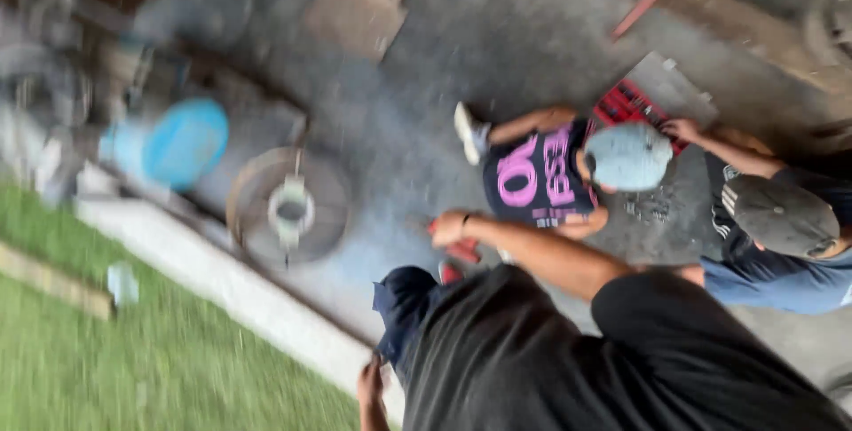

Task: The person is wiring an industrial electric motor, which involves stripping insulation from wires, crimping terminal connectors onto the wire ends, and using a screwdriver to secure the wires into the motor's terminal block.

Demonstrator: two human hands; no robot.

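Observation:
The picture is motion-blurred. My right hand point(448, 229) reaches out over the grey concrete floor point(399, 147) and is closed around a red object point(463, 252) whose shape I cannot make out. My left hand point(371, 387) is low at the bottom edge, beside my dark blue trouser knee point(404, 298); its fingers are too blurred to read. My black shirt point(568, 369) fills the lower right.
Two people crouch at the right, one in a light blue cap point(628, 156), one in a grey cap point(781, 215) reaching towards a red tool tray point(626, 102). A round wire-grille disc point(288, 209) and a blue round container point(182, 142) lie left. A kerb point(222, 280) borders grass point(133, 369).

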